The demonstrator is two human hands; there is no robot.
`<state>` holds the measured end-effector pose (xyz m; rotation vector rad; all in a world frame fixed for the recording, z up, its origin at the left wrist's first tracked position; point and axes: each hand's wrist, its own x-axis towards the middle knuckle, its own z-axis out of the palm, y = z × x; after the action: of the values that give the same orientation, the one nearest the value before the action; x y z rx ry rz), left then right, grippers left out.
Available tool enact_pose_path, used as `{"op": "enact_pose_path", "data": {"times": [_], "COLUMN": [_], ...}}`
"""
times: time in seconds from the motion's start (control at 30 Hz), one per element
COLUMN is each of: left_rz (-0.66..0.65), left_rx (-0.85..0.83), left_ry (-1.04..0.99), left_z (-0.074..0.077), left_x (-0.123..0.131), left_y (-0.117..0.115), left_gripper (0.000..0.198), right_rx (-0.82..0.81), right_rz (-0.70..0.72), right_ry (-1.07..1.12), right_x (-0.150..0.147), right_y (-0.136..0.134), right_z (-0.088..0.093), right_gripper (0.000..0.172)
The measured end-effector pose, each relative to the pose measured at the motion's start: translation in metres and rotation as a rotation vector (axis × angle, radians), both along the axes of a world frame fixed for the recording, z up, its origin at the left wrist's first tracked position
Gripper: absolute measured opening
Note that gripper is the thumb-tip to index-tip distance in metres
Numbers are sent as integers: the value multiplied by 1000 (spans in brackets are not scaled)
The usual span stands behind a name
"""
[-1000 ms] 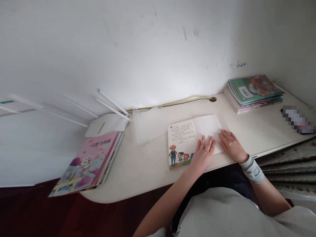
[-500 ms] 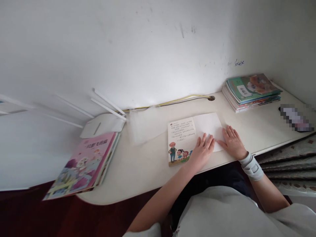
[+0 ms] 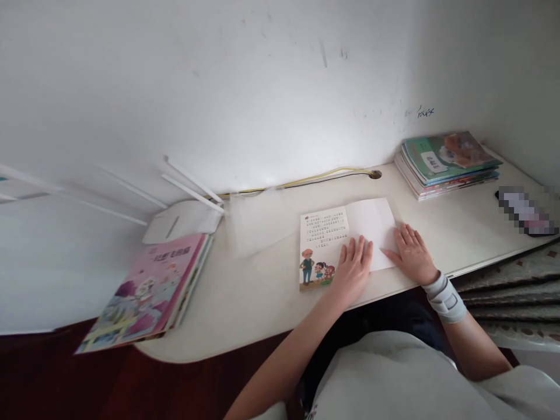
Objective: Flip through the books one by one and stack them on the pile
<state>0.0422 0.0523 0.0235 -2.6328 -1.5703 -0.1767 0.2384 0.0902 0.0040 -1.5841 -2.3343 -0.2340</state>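
Note:
An open children's book [image 3: 326, 236] lies on the white desk [image 3: 258, 291], with printed text and cartoon figures on its left page. A blank white page or sheet [image 3: 371, 224] covers its right side. My left hand [image 3: 353, 269] lies flat near the book's middle, fingers stretched out. My right hand [image 3: 411, 254] rests flat on the white page's right edge, fingers spread. A grey wrist band [image 3: 446, 297] wraps my right wrist. Neither hand holds anything.
A stack of pink-covered books [image 3: 149, 291] overhangs the desk's left front edge. A white router with antennas [image 3: 184, 219] sits behind it. Another book stack [image 3: 448, 163] stands at the back right. A yellow cable [image 3: 306, 179] runs along the wall. A clear plastic sheet [image 3: 258, 224] lies mid-desk.
My left hand slid slightly left across the book. My right hand stayed flat on the white page. The view shifted a little.

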Motion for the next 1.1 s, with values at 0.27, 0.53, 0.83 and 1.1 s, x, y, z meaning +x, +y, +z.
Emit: {"op": "enact_pose_path", "data": {"times": [0.27,0.53,0.83,1.1], "left_rz": [-86,-112,619,621], "left_rx": [-44,-136,-168,-161], "left_ry": [28,-150,-852,-1610], "left_z": [6,21,3,21], "left_x": [2,-29,-108,-107], "left_y": [1,12,-19,-17], "left_gripper": [51,57,59,59], "right_rx": [-66,-70,-50,-120], "right_rz": [53,52,175,377], "right_ry": [-29,-63,-69,-167], "right_x": [3,4,-18,-51], "right_y": [-1,-1,4,5], "right_z": [10,9,23,30], "right_gripper": [58,54,49,60]}}
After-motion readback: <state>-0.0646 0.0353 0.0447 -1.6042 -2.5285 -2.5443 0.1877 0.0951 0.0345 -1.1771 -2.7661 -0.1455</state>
